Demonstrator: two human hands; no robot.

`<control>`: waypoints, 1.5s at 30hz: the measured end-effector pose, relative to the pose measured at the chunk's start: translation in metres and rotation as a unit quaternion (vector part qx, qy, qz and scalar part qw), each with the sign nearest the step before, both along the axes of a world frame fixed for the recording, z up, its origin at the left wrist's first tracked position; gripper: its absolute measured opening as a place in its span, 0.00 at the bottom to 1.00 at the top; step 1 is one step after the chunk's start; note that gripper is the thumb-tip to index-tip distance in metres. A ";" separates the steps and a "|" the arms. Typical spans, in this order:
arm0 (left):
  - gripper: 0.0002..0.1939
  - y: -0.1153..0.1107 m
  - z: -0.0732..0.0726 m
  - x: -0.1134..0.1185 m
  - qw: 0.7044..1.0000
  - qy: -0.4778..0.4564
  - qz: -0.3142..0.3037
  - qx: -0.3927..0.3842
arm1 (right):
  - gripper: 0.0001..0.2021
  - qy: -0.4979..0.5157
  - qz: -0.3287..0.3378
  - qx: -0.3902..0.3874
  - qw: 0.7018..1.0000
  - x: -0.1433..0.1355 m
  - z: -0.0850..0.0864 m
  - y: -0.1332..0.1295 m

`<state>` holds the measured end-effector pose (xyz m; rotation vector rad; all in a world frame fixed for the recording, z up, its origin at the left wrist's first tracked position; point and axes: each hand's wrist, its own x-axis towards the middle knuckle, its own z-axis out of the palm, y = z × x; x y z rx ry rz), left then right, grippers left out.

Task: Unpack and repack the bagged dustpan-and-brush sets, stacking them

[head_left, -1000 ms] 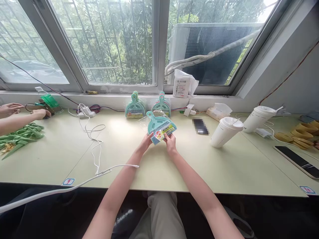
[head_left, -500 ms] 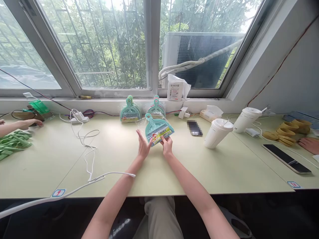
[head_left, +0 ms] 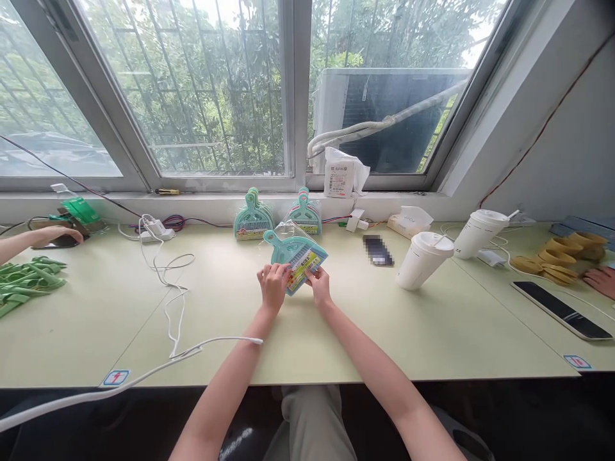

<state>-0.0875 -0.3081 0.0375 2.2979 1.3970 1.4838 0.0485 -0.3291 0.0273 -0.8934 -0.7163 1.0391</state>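
A teal dustpan and brush set (head_left: 294,251) in a clear plastic wrapper, with a yellow and white label, is held tilted to the left above the table. My left hand (head_left: 273,285) closes on its lower left edge, fingers curled over the label's left end. At the lower right, my right hand (head_left: 319,285) grips the set between thumb and fingers. Behind it, two stacks of similar wrapped sets lean by the windowsill: the left stack (head_left: 252,218) and the right stack (head_left: 304,211).
A white charging cable (head_left: 180,301) crosses the table on the left, near green strips (head_left: 29,282) and a co-worker's hand (head_left: 67,235). To the right stand a phone (head_left: 378,250), a white cup (head_left: 423,261) and another cup (head_left: 483,234). Another person's hand (head_left: 600,282) rests at far right.
The dustpan set has tilted further left, its handle swinging left and down. My left hand went from open fingers beside the set to curled fingers on it. My right hand keeps hold.
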 end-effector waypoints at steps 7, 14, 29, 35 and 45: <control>0.12 0.001 -0.003 0.004 1.000 0.006 0.004 0.000 | 0.18 0.005 -0.017 -0.017 1.000 0.002 -0.004 0.003; 0.14 0.011 -0.012 0.001 0.990 0.103 -0.095 0.001 | 0.17 0.008 -0.014 -0.020 1.000 0.003 -0.007 0.004; 0.18 0.008 -0.010 0.005 0.986 0.113 -0.118 -0.022 | 0.18 -0.075 0.029 -0.018 0.997 0.005 -0.003 0.002; 0.24 0.000 0.004 0.003 0.995 0.053 -0.089 0.003 | 0.19 -0.129 0.050 -0.013 0.990 0.000 -0.003 0.001; 0.26 0.003 -0.003 0.007 0.987 0.063 -0.144 0.018 | 0.14 -0.168 0.040 0.020 0.985 0.000 0.001 -0.001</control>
